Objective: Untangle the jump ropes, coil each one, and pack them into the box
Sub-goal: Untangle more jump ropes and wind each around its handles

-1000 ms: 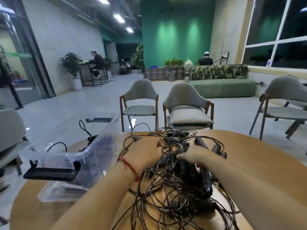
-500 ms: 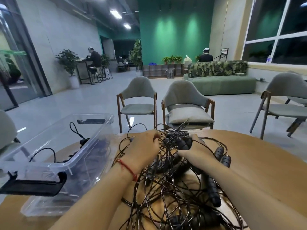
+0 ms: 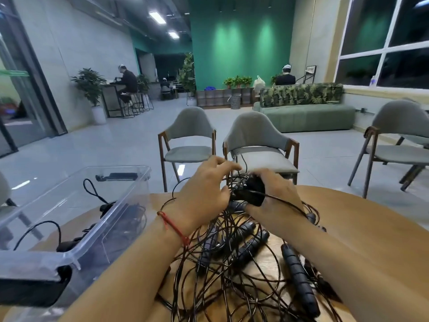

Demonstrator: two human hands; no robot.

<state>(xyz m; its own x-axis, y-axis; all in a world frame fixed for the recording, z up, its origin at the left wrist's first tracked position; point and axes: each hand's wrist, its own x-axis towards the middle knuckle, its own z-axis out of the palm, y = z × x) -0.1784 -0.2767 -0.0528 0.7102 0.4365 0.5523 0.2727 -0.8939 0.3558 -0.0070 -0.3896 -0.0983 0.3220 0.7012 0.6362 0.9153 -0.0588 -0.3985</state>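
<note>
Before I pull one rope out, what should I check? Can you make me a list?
1. Right hand grips the handles: ok, its fingers wrap a black bunch.
2. Left hand has hold of a cord: cannot tell; its fingers curl over the top of the pile.
3. Ropes free to pull out: not ok, the cords cross everywhere in one tangle on the table.
4. Box open: ok, no lid on it, and it sits left of the tangle.
5. Room in the box: ok, it looks only partly filled.
</note>
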